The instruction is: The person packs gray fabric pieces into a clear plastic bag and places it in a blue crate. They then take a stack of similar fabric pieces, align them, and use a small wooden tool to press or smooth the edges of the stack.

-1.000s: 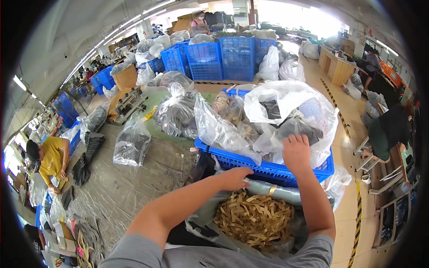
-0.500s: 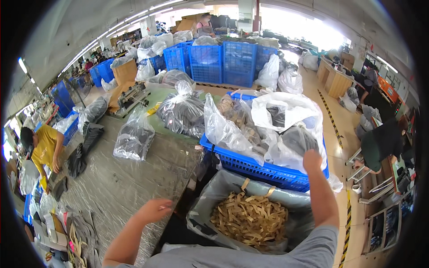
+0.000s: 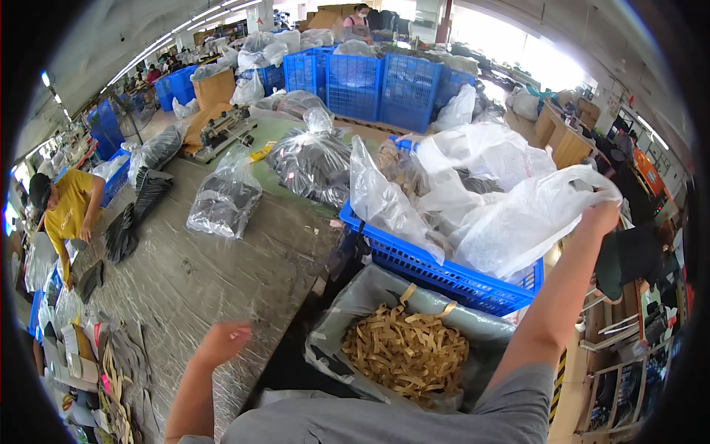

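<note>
**Plastic bag lifted out of the blue crate**

Plastic bag (image 3: pixel 518 222), white and translucent, hangs stretched at about two o'clock in the head view, its upper corner gripped in the right hand (image 3: pixel 597 218), whose fingers are closed on the film. Its lower part lies in the blue crate (image 3: pixel 436 274) among other bags. The left hand (image 3: pixel 222 342) is at about seven o'clock, fingers loosely spread and holding nothing, hovering over the plastic-covered worktable (image 3: pixel 192 274).

To do this lift well, I judge the pull should run straight up and slowly, so the thin film does not tear or snag on the crate's lattice rim; the free hand could support the bag from below.

Containers: the blue crate holds several clear and white bags with dark and tan pieces inside, too blurred to identify. Just below it, at six o'clock, a grey-lined bin (image 3: pixel 355 303) is filled with a heap of tan strips (image 3: pixel 403 354). On the table at ten to twelve o'clock lie tied clear sacks (image 3: pixel 314 159) of dark material. Stacked blue baskets (image 3: pixel 362 81) stand behind at twelve o'clock.
</note>
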A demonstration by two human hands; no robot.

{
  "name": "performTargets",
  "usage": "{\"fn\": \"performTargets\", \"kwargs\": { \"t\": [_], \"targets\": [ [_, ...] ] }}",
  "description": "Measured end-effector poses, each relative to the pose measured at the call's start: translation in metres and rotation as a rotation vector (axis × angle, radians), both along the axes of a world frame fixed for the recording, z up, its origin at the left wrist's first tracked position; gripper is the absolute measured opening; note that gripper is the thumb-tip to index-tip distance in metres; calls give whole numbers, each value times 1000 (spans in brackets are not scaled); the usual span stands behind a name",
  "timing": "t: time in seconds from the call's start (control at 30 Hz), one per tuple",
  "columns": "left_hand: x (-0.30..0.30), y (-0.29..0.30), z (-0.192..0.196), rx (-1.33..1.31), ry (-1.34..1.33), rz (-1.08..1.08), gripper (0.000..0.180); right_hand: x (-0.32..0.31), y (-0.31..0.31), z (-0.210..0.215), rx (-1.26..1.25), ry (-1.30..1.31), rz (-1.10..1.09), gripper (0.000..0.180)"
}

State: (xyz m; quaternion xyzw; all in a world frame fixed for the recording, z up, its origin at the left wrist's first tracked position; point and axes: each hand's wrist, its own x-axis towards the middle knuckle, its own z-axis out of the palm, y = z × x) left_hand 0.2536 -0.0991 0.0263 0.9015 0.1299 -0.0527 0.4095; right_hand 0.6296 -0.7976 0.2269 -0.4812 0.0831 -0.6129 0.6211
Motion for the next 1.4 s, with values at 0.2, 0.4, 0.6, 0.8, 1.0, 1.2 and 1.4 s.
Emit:
{"fn": "performTargets", "kwargs": {
  "t": [0.2, 0.4, 0.6, 0.8, 1.0, 1.2, 1.4],
  "targets": [
    [-9, 2, -8, 34, -91, 16, 23, -33, 93, -122, -394, 85, -686, 67],
    [-19, -5, -16, 26, -53, 58, 19, -6, 224, -202, -1085, 1463, 124, 95],
    [-18, -2, -17, 110, 3, 147, 18, 144, 108, -261, -1471, 1295, -42, 88],
    [-52, -12, -42, 157, -83, 296, 22, 175, 108, -278, -1276, 1682, -178, 72],
    [-16, -51, 85, 404, -445, -14, 30, 144, 122, -291, -1300, 1560, -194, 71],
    [-17, -102, 204, 168, -1181, -652, 14, 122, 93, -310, -906, 977, -108, 52],
    [-69, -140, 212, 180, -1649, -285, 14, -49, 416, -245, -977, 292, 169, 23]
  ]
}}
